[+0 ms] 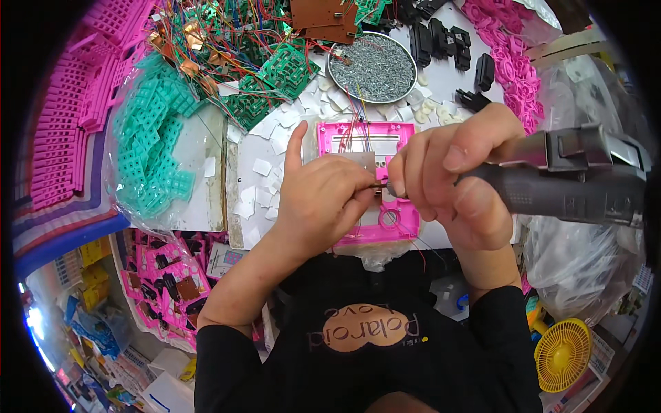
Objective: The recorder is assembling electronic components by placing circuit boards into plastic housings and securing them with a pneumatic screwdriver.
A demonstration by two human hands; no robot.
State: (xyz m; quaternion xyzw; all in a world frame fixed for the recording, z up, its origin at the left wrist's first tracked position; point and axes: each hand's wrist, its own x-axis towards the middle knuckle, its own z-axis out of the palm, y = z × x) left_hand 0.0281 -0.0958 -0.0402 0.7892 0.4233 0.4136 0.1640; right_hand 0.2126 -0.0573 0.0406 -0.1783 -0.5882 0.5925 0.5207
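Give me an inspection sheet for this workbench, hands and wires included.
Surface: white worktop, strewn with small white pieces.
Work pieces: open pink casing; dark handheld driver, tip over the casing.
Clutter: green circuit boards, teal keypads, black parts, round dish of metal pieces.
Hands: right hand grips the driver; left hand at the casing, close to the driver's tip.
Cables: coloured wires tangle over the boards; some run to the casing.
Surroundings: clear plastic at right, yellow basket lower right, pink parts lower left.
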